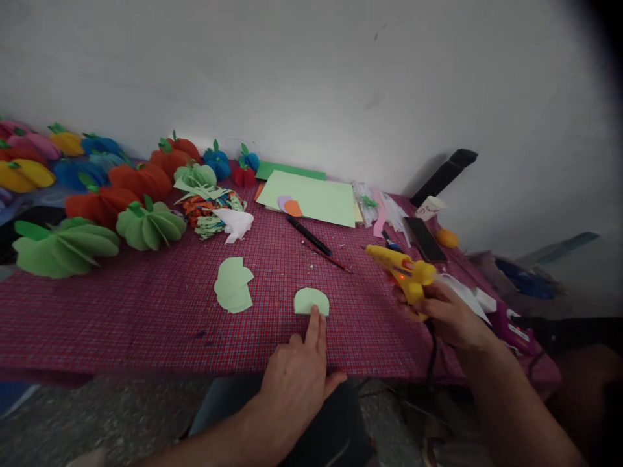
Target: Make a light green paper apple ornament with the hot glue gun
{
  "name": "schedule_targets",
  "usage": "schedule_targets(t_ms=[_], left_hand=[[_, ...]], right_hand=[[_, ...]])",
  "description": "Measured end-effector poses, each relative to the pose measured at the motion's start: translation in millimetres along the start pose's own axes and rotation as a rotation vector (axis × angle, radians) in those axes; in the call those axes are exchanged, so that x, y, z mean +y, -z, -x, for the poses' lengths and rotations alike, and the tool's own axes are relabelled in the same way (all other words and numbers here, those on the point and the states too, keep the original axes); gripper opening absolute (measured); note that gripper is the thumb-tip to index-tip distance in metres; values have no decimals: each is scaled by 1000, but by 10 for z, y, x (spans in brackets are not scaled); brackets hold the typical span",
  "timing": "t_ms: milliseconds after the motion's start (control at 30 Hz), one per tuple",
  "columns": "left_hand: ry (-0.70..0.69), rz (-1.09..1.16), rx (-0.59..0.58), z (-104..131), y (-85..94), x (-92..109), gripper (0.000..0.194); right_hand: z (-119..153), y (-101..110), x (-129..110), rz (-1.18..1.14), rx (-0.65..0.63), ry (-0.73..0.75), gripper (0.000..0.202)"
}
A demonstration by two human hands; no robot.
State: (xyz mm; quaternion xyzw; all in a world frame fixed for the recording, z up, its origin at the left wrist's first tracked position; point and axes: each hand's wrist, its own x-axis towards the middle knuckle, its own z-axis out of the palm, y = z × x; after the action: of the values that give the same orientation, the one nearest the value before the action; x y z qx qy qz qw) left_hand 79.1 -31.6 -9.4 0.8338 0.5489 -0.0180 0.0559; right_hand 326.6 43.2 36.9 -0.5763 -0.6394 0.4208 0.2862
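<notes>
A: Where's the half-round paper point(307, 298) from the hands?

B: Just beyond the left hand point(296, 368) — touching its two outstretched fingertips — while the right hand point(450, 316) is well apart, off to the right. Its long axis runs left to right, the straight edge toward the person.

A: And how do the hands stand?

B: The left grips nothing: two fingers reach out together onto the paper, thumb spread, the rest curled under. The right is wrapped around the handle of a yellow glue gun point(411, 280), whose nozzle points away and leftward, not down at the paper.

A: What about materials?

B: The paper is pale green, matte, thick-looking at its left edge; folded or stacked, I can't tell. Rounded green pieces point(232, 285) overlap to its left. Both lie on the desk point(146, 324), under a red checked cloth point(272, 327). At far left, ribbed paper pumpkins point(152, 227) swell in thin leaves.
</notes>
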Motion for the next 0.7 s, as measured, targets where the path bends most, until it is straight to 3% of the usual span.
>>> schedule_targets(t_ms=[167,267,367,500,700], left_hand=[[4,46,-6,13,-8,-1,77],[1,44,18,15,-58,-9,80],[-9,30,38,9,-119,-21,80],[-35,-9,114,20,-196,-39,65],[-66,-79,262,50,-248,-59,45]], right_hand=[[-33,-163,-279,-130,-293,-129,45],[-159,-276,-408,-120,-500,-129,38],[-300,-330,-488,-163,-621,-119,36],[-409,-343,-450,-172,-653,-99,33],[-341,-337,-289,-49,-611,-242,35]])
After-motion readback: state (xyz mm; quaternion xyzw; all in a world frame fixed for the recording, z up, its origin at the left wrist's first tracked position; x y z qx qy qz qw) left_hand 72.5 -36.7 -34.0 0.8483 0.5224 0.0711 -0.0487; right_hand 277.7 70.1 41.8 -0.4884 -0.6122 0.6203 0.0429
